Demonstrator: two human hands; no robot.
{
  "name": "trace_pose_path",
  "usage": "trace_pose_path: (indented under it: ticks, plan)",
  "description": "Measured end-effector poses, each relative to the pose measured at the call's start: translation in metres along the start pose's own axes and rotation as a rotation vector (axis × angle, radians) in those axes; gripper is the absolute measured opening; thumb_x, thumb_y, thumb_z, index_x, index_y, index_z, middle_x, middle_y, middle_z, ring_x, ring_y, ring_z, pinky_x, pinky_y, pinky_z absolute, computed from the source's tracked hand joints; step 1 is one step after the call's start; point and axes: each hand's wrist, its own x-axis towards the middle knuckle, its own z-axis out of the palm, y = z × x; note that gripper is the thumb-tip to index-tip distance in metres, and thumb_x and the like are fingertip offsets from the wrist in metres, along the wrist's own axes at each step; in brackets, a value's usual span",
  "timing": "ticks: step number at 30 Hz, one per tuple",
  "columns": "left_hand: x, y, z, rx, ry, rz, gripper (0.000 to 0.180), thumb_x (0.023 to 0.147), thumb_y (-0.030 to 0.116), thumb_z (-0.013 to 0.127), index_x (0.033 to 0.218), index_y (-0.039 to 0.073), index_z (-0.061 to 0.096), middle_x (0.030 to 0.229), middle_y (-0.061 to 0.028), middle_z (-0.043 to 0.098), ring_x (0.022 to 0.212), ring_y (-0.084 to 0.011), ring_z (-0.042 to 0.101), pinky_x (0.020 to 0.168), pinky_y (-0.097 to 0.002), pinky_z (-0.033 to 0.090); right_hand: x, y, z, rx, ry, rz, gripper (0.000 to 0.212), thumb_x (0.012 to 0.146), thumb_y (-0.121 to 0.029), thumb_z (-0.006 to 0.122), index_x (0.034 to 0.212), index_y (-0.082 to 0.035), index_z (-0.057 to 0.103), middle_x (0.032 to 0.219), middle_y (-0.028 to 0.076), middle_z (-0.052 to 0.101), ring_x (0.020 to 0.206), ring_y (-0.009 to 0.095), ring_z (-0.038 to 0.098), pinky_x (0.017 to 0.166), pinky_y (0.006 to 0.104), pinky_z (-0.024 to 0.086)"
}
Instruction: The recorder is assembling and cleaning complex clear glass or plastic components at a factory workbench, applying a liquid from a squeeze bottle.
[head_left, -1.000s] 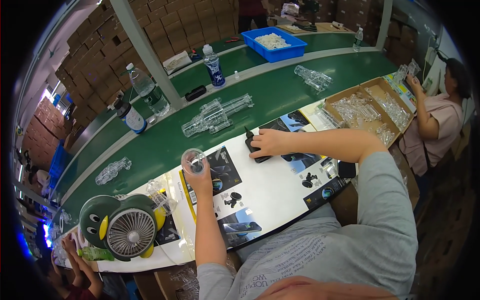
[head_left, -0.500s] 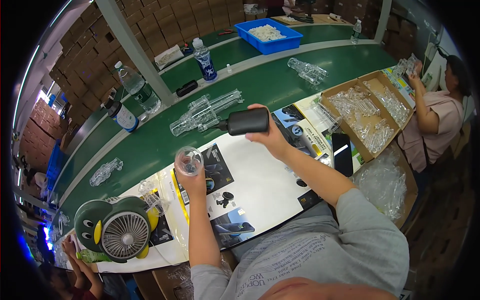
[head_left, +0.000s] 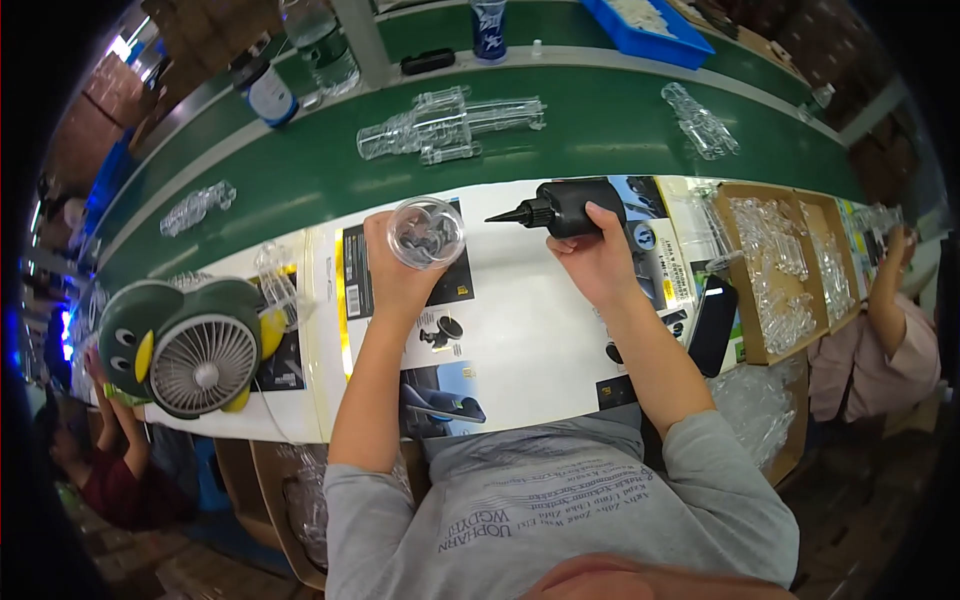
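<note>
My left hand (head_left: pixel 392 268) is closed around a clear round plastic piece like a cup (head_left: pixel 440 222), its circular end facing up. In my right hand (head_left: pixel 600 265) is a black squeeze bottle (head_left: pixel 575 206), gripped by its body and lying on its side. Its thin pointed nozzle aims left at the clear piece, with a gap between them. Both hands are above a printed white sheet (head_left: pixel 520 340). Beyond them, a clear plastic assembly (head_left: pixel 440 130) of joined tubes lies on the green surface.
At left stand a green penguin-shaped fan (head_left: pixel 200 345) and a clear part (head_left: pixel 198 208). Another clear assembly (head_left: pixel 700 122) lies far right. A cardboard tray (head_left: pixel 760 340) of clear parts and a phone (head_left: pixel 713 325) are at right. Bottles and a blue bin (head_left: pixel 650 35) stand behind. Co-workers sit either side.
My view has tilted downward and turned. The black bottle has moved right, away from the clear assembly, and its nozzle now shows fully. My left hand still holds the clear piece.
</note>
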Motion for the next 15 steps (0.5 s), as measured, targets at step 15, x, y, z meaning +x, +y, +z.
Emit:
trace_pose_path:
  ticks: [15]
  plan:
    - [-0.003,0.007,0.004,0.112,0.088,-0.068,0.053,0.062,0.014,0.08,0.108,0.007,0.054,0.097,-0.0075,0.057,0.091,-0.0205,0.058,0.08,-0.0313,0.047,-0.036,0.022,0.028,-0.607,0.012,-0.301,0.049,0.076,-0.019,0.06,0.118,0.001,0.047,0.103,0.011,0.054,0.094,0.015,0.055,0.083,0.0283,0.046]
